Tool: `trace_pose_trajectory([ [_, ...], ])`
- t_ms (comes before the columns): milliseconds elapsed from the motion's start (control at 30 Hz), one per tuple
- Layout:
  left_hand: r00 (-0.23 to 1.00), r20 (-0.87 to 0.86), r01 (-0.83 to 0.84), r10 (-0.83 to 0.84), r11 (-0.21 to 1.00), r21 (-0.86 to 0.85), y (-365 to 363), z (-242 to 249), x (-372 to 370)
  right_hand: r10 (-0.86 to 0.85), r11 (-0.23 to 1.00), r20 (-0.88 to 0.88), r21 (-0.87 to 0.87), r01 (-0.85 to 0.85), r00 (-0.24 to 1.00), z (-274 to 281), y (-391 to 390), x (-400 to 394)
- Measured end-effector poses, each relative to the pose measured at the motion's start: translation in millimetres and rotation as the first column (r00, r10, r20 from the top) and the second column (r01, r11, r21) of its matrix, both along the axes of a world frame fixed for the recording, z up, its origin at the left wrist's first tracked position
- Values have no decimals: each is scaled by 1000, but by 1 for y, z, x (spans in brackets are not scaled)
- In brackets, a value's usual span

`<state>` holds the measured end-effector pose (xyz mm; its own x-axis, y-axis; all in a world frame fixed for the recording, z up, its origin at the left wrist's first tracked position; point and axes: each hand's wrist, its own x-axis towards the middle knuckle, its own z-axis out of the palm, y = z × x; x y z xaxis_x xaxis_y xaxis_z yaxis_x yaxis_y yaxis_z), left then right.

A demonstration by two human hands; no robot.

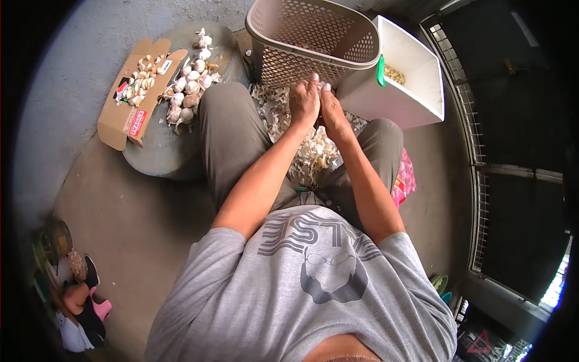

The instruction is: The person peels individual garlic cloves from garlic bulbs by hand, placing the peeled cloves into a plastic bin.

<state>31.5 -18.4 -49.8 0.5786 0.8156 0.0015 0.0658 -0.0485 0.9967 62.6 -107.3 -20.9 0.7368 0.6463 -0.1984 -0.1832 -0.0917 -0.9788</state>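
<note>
My left hand [304, 101] and my right hand [335, 111] meet in front of me, between my knees, with thumbs up and fingers curled in. What lies between the fingers is hidden. Beneath them spreads a heap of dry garlic skins [316, 151]. Just beyond the hands stands a brown lattice plastic basket [289, 65]. To its right a white box [392, 99] holds pale peeled garlic cloves [394, 75], and a green handle [380, 71] rests at its rim.
On the left, a round grey surface [163, 160] carries whole garlic bulbs [187, 90] and an opened cardboard box [114, 123] with loose garlic cloves [145, 75]. A pink bag [408, 175] lies beside my right knee. Another person [78, 298] is at the lower left edge.
</note>
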Motion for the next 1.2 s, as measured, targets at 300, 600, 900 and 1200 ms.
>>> trace_pose_trajectory([
  [300,957,284,95,55,867,-488,16,4,-4,-95,981,213,-148,128,972,9,10,-3],
  [600,996,-84,56,-40,980,193,-12,-10,2,-118,976,-195,160,150,974,-7,8,4],
  [900,976,189,170,-111,928,-330,2,-13,-2,-131,959,402,-179,218,906,-32,2,6],
  [1200,999,41,32,-15,898,-439,-1,21,-14,-84,982,92,-161,98,992,-15,0,13],
])
